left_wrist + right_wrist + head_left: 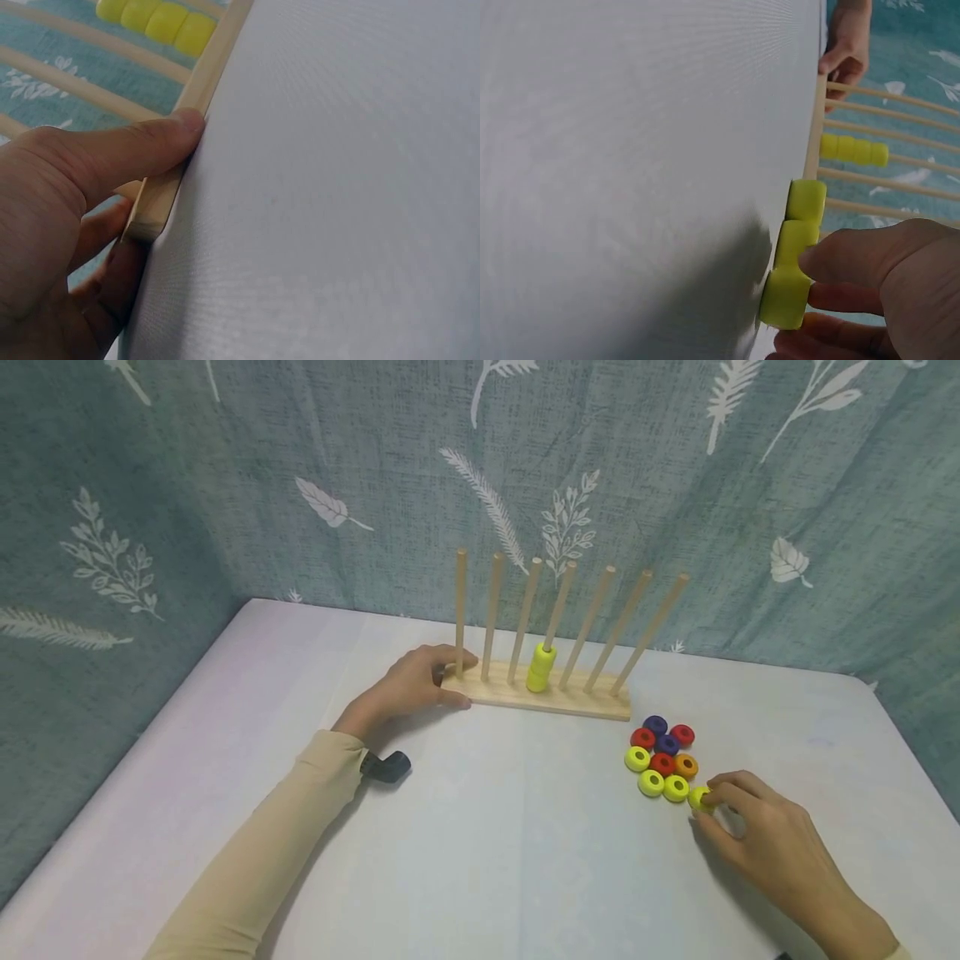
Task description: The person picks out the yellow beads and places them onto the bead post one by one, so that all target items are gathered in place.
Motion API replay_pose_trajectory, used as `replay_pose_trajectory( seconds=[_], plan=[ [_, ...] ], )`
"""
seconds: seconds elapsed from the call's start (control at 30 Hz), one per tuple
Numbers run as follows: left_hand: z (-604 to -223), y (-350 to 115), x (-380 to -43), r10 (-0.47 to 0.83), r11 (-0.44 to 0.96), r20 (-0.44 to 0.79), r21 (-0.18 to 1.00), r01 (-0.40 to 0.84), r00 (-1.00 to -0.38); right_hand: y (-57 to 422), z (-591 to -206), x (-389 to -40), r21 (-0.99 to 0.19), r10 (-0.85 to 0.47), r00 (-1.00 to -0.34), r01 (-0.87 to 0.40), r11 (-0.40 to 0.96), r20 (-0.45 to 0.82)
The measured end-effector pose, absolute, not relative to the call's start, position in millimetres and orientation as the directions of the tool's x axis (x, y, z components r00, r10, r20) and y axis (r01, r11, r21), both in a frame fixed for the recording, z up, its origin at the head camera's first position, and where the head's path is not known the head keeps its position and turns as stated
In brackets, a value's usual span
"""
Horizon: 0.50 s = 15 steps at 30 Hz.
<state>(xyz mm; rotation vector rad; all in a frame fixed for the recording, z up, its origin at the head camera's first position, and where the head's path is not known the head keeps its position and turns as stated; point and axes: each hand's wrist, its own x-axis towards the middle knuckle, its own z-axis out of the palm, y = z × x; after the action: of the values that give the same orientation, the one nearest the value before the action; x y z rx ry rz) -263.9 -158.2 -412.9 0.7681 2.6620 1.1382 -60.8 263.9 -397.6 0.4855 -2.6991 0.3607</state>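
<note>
A wooden peg rack (517, 695) with several upright pegs stands at the back of the table. Yellow beads (541, 668) are stacked low on its middle peg. My left hand (411, 681) grips the left end of the base, thumb in front and fingers behind; the left wrist view shows the thumb against the wooden base (196, 91). At the right, my right hand (765, 827) pinches a yellow bead (701, 797) lying on the table between thumb and fingers. In the right wrist view two more yellow beads (807, 199) line up beyond this bead (784, 300).
Beside the right hand lies a cluster of loose beads: yellow (651, 783), red (662, 764), orange (686, 766) and dark blue (656, 725). A green-grey leaf-patterned curtain (375, 477) hangs behind the white tabletop (465, 843). A black strap piece (386, 767) is on the left wrist.
</note>
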Motion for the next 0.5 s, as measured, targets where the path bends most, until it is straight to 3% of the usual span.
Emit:
replay_pose_trajectory(
  seconds=[0.5],
  plan=[
    [-412.5, -156.8, -263.1, 0.499, 0.592, 0.063, 0.704, 0.393, -0.864, 263.7, -394.9, -58.1, -0.292, -0.277, -0.911, -0.366, 0.884, 0.304]
  ],
)
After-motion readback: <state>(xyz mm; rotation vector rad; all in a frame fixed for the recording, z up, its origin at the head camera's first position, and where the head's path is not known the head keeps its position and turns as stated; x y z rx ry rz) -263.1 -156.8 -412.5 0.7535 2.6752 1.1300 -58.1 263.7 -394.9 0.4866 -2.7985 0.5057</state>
